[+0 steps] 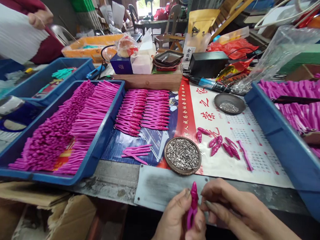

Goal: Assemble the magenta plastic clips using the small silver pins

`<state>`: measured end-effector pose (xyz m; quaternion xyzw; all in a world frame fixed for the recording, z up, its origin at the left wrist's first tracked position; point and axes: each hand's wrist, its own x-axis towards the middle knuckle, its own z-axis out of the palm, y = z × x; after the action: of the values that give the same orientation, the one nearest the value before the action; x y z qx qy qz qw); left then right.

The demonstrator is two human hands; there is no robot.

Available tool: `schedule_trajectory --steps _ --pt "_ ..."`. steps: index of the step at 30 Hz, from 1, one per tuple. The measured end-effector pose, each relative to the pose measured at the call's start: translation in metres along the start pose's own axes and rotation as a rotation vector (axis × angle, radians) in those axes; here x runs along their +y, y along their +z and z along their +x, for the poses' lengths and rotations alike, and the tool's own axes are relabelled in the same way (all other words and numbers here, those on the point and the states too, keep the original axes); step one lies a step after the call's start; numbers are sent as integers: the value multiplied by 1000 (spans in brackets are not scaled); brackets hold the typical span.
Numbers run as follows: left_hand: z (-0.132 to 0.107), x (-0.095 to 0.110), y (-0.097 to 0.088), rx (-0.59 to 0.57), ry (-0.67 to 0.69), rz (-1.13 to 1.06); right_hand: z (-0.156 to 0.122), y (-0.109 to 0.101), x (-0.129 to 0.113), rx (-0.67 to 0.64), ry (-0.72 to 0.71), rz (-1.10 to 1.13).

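My left hand [175, 215] is closed around a small pair of magenta plastic pliers [194, 197], its darker, glossy tip pointing up. Close against the right side of the pliers, my right hand [230, 202] has its fingertips pinched together; whatever they hold is hidden. Just beyond the hands stands a round bowl [182, 172] full of short metal pins. Several dark pink jaw pieces [216, 146] and one magenta handle [245, 155] lie on the calendar sheet. Left of the bowl is a small pile of magenta handles [136, 152], with rows of similar pliers [143, 112] behind it.
A blue tray [44, 178] heaped with magenta handles stands left, another blue tray [282, 140] right. A metal plate [159, 188] lies at the table edge. Farther back are a dark dish [237, 110] of small metal parts and a blue mug [23, 114]. Another person's hand [40, 19] shows upper left.
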<state>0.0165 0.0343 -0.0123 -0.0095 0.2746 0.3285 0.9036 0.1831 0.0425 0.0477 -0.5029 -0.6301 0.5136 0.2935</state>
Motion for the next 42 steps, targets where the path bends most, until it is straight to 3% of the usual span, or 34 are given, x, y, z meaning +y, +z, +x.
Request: schedule_trajectory --steps 5,10,17,24,30,35,42 --pt "0 2 1 9 18 -14 6 -4 -7 -99 -103 -113" --pt "0 2 0 -50 -6 24 7 -5 0 -95 -70 -108" --pt "2 3 0 -143 -10 21 6 4 4 -16 -143 -102" --pt "3 1 2 -118 31 44 5 12 10 56 -241 -131" --pt "4 -4 -3 -109 78 93 8 13 2 92 -323 -282" --pt "3 -3 -4 -129 161 146 1 15 6 73 -316 -394" --pt "-1 0 -7 -182 180 265 -3 15 10 -67 -192 -292"
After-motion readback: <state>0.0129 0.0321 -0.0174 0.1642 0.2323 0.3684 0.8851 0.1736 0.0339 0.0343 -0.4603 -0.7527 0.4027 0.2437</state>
